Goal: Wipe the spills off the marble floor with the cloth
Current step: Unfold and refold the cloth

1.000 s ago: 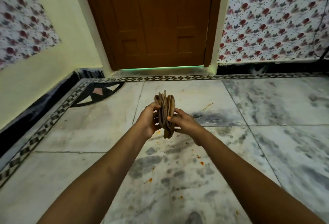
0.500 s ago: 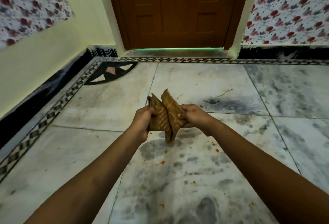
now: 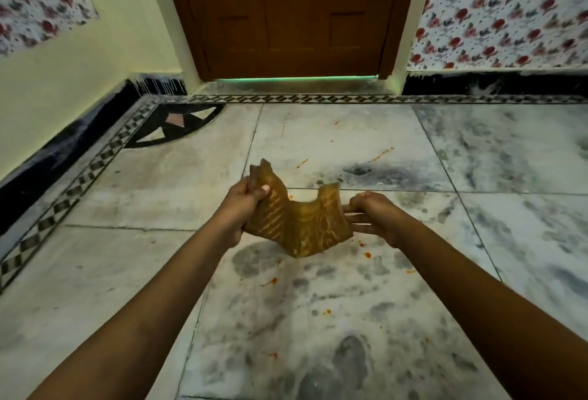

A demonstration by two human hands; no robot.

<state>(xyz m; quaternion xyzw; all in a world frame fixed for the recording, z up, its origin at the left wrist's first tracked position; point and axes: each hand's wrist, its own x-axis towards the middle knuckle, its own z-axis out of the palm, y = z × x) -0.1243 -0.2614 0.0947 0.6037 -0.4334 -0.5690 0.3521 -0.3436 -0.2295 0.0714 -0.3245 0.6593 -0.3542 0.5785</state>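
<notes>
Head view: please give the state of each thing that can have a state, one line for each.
cloth: spread partly open, held in the air between both hands, not touching the floor.
left hand: grips the cloth's left end.
right hand: holds the cloth's right edge.
marble floor: dirty, with orange spills not yet wiped.
orange spills: scattered spots and streaks.
door: closed.

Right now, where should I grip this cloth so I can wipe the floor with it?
Keep the cloth by its two upper corners, left hand and right hand from opposite sides. Its middle sags low, probably ready to meet the marble floor.
</notes>
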